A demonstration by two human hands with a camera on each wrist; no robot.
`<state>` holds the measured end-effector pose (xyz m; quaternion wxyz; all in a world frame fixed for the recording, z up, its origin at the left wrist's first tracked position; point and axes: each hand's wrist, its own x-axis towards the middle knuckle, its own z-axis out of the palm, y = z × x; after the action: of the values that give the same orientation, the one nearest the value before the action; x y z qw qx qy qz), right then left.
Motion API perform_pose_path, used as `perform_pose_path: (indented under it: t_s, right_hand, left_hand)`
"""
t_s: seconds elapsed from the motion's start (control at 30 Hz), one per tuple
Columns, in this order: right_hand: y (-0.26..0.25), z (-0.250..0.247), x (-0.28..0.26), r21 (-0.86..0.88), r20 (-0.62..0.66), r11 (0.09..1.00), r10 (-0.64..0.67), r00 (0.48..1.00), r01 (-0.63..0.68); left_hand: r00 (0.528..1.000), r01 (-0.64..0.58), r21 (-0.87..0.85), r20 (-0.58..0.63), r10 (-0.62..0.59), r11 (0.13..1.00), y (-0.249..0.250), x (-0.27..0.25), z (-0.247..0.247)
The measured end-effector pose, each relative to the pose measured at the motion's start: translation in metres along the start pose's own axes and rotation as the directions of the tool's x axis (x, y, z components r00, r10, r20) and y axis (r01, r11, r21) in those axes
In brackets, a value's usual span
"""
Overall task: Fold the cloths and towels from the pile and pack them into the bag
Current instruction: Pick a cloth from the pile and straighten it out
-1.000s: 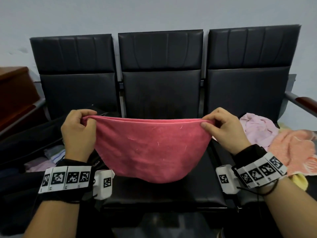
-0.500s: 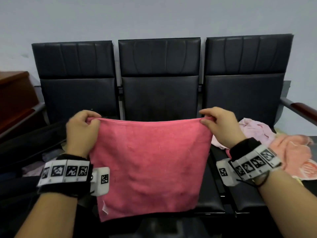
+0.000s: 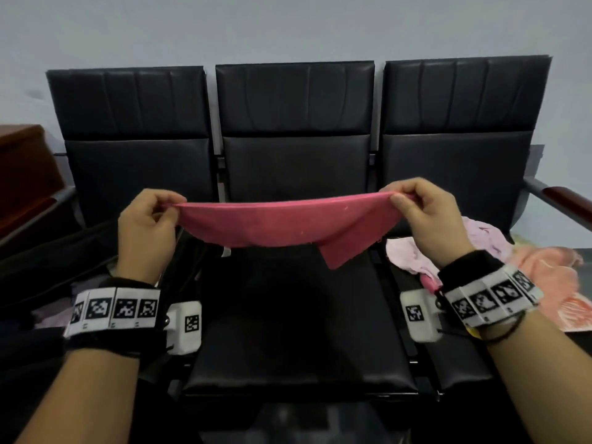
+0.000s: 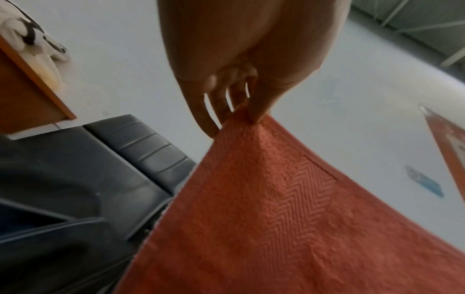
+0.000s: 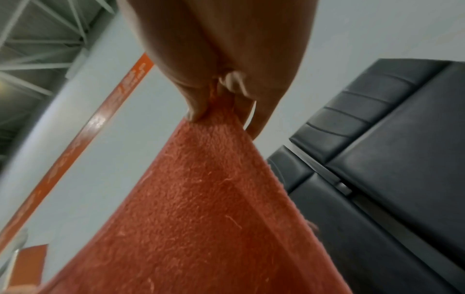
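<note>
A pink-red towel (image 3: 282, 224) stretches in the air above the middle seat (image 3: 298, 331), its free part swung up and away so it looks shallow, with one corner hanging at the right. My left hand (image 3: 145, 230) pinches its left top corner (image 4: 247, 127) between thumb and fingers. My right hand (image 3: 423, 216) pinches the right top corner (image 5: 214, 119) the same way. The pile of cloths (image 3: 528, 267), pale pink and peach, lies on the right seat. A dark open bag (image 3: 57, 270) with folded cloths inside sits on the left seat.
Three black padded chairs (image 3: 294, 100) stand in a row against a pale wall. A wooden armrest (image 3: 570, 203) juts out at the far right. Brown wooden furniture (image 3: 22, 174) stands at the far left.
The towel hung flat and full length half a second ago; now its lower part has swung up and away from me. Both hands keep hold of the top corners.
</note>
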<state>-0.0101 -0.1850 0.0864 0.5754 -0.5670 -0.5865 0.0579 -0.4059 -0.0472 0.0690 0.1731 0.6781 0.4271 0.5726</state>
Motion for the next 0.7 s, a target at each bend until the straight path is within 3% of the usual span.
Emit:
perform_pose_path:
  t_s: [0.1,0.17,0.23,0.33,0.4,0.57,0.7]
  right_hand:
    - [0.025,0.002,-0.037,0.048,0.166,0.993,0.096,0.981,-0.105]
    - [0.046,0.006,-0.061,-0.006,0.304,0.978,0.202,0.931,-0.210]
    - [0.067,0.009,-0.083,-0.029,0.420,0.945,0.307,0.854,-0.325]
    - [0.093,0.011,-0.109,-0.045,0.513,0.894,0.404,0.757,-0.446]
    - [0.105,0.013,-0.120,-0.068,0.522,0.873,0.444,0.729,-0.483]
    - [0.127,0.026,-0.131,-0.107,0.438,0.845,0.513,0.739,-0.523]
    - [0.148,0.036,-0.131,-0.160,0.319,0.817,0.574,0.754,-0.554]
  left_hand:
    - [0.980,0.146,-0.012,0.138,-0.143,0.989,-0.027,-0.032,0.005]
    - [0.928,0.244,0.089,0.268,-0.260,0.966,-0.045,-0.053,0.009]
    - [0.828,0.315,0.210,0.415,-0.376,0.926,-0.063,-0.073,0.012]
    - [0.640,0.380,0.291,0.603,-0.476,0.878,-0.081,-0.101,0.014]
    - [0.569,0.407,0.325,0.641,-0.515,0.854,-0.088,-0.114,0.016]
    - [0.585,0.461,0.352,0.569,-0.577,0.814,-0.098,-0.124,0.028]
    - [0.669,0.417,0.336,0.515,-0.536,0.844,-0.106,-0.123,0.050]
